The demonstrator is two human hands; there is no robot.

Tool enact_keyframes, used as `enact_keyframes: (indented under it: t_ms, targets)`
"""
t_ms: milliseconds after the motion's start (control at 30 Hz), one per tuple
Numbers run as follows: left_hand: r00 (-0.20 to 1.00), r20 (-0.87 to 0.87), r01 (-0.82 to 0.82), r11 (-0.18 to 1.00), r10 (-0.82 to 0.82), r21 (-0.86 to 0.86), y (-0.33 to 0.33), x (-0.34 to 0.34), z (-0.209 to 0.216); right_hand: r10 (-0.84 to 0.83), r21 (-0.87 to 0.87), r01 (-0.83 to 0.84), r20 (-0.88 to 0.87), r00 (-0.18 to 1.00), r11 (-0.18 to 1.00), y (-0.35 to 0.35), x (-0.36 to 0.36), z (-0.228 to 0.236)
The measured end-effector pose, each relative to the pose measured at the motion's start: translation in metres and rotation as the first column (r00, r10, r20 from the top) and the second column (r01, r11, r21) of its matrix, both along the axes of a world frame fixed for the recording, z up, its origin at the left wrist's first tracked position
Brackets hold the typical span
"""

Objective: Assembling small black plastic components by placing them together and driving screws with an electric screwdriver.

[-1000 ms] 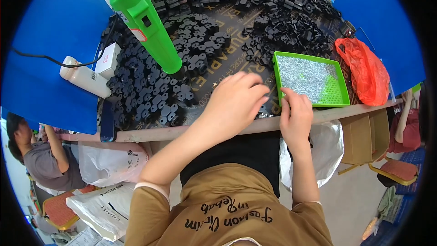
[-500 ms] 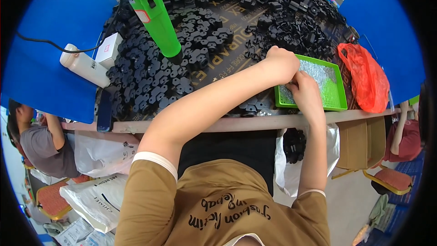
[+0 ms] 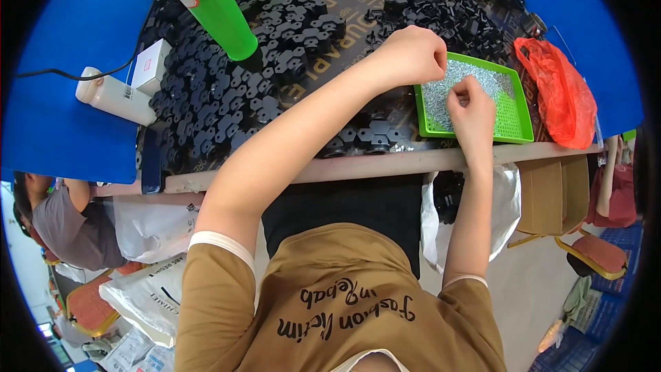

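- Head view: the left hand (image 3: 413,55) is bent at the wrist over the tray's far left corner, fingers curled in toward the palm; whether it has hold of anything, I cannot tell.
- Right hand (image 3: 474,107): above the tray, thumb and forefinger curved toward each other into a small ring, the other fingers folded; anything pinched there is too small to make out.
- Tray (image 3: 513,114): green, low-walled, at the near edge of the surface (image 3: 330,169), toward its right corner.
- Silver bits (image 3: 436,100): spread across the left and middle of the tray (its right end shows bare, pierced floor).
- Black plates (image 3: 227,100): laid out over the left part of the surface, many overlapping.
- Black parts (image 3: 461,24): heaped just beyond the tray's far edge.
- Green tool (image 3: 217,17): upright but tilted, over the plates.
- Red bag (image 3: 558,96): crumpled, just beside the tray's right edge.
- Bottle (image 3: 116,97): white, lying aslant at the surface's left edge, near a white box (image 3: 151,67).
- Phone (image 3: 152,162): dark, at the near left corner.
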State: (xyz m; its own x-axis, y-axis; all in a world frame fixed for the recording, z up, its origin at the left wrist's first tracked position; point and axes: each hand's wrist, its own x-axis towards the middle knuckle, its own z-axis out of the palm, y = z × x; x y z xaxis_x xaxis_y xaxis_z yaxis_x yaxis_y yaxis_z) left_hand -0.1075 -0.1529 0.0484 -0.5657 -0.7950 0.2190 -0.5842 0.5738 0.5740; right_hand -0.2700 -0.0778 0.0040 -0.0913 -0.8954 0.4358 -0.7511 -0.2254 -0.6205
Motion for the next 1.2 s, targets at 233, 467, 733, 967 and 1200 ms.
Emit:
enact_keyframes:
  t_ms: [233, 467, 733, 967, 1200]
  targets:
    - [0.996, -0.087, 0.03, 0.999, -0.027, 0.029, 0.002, 0.006, -0.005, 0.067, -0.063, -0.059, 0.132, 0.989, 0.996, -0.004, -0.001, -0.002]
    - [0.957, -0.27, -0.066, 0.986, 0.106, 0.151, 0.05, 0.076, 0.002, 0.131, 0.025, -0.153, 0.393, 0.91, 0.988, 0.002, -0.012, 0.0]
    - [0.967, -0.135, -0.197, 0.969, 0.217, 0.146, 0.086, 0.114, -0.008, 0.313, 0.024, -0.383, 0.529, 0.789, 0.923, 0.024, 0.042, 0.015]
    - [0.992, -0.049, -0.12, 0.987, 0.115, -0.111, 0.084, 0.113, -0.012, 0.307, 0.042, -0.366, 0.462, 0.832, 0.929, 0.018, 0.047, 0.011]
    - [0.963, 0.258, 0.025, 0.926, 0.079, -0.378, 0.091, 0.104, -0.008, 0.287, 0.144, -0.385, 0.447, 0.847, 0.912, 0.018, 0.049, 0.013]
